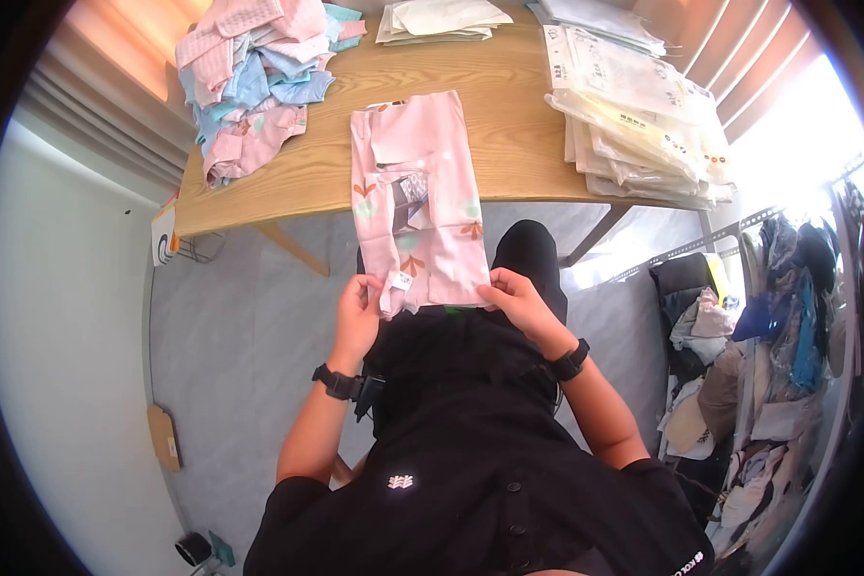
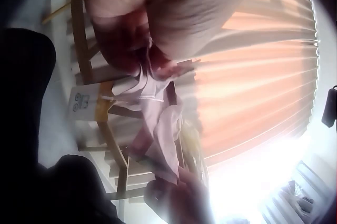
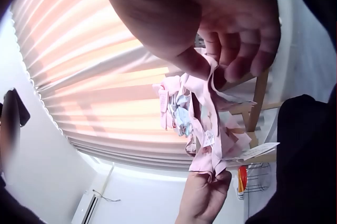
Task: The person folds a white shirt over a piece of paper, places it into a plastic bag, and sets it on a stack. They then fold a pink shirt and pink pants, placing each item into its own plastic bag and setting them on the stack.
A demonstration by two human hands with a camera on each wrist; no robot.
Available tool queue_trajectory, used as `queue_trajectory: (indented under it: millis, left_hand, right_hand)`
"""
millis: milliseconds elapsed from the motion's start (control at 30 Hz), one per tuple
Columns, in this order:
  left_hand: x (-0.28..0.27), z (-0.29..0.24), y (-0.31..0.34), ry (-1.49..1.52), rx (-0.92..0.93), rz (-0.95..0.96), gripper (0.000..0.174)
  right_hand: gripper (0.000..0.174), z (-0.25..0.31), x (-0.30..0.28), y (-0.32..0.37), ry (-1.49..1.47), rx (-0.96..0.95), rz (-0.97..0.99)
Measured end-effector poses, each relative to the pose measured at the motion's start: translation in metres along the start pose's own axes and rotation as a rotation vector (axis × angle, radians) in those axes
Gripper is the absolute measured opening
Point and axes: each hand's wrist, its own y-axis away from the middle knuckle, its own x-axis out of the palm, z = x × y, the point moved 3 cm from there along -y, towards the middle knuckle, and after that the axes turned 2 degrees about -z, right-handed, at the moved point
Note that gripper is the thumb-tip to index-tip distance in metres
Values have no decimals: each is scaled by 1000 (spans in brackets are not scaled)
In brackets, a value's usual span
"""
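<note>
A pink garment with orange and green leaf prints lies folded over the table's front edge, its near end stretched between my hands above the lap. At its near left corner, my left hand pinches the cloth beside a small white label. The near right corner is pinched between thumb and fingers of my right hand. A gap in the folded cloth shows a grey patterned patch. In the right wrist view the garment hangs in loose folds between both hands.
On the wooden table, a heap of pink and blue clothes sits at the back left. Clear plastic bags are stacked at the right, with white sheets at the back. A rack of clothes stands at the right.
</note>
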Motion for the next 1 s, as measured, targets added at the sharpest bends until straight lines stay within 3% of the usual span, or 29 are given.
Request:
queue_trajectory:
  millis: [133, 233, 333, 433, 533, 633, 733, 833, 933, 1000]
  left_hand:
    - [5, -16, 15, -141, 149, 141, 27]
    - [2, -21, 19, -359, 205, 182, 48]
    - [10, -33, 24, -488, 320, 90, 52]
    - [18, -50, 31, -603, 211, 82, 55]
    - [27, -67, 37, -670, 257, 165, 54]
    - [25, -62, 36, -699, 372, 204, 57]
    - [20, -56, 30, -945, 726, 163, 62]
    - [15, -58, 28, -1052, 911, 115, 57]
    - [14, -63, 29, -1054, 920, 68, 50]
    - [15, -67, 29, -1030, 923, 77, 46]
  right_hand:
    - [20, -2, 2, 6, 56, 6, 7]
    - [17, 1, 7, 10, -16, -9, 2]
    - [15, 0, 8, 11, -19, -14, 23]
    - [19, -3, 11, 11, -87, -99, 9]
    - [28, -1, 11, 15, -69, -136, -66]
    - [36, 13, 16, 22, -3, -207, -79]
    - [37, 23, 17, 27, 108, -246, -106]
    - [36, 29, 16, 31, 197, -274, -118]
    - [38, 50, 16, 36, 558, -587, -64]
    - [43, 57, 16, 38, 559, -569, -70]
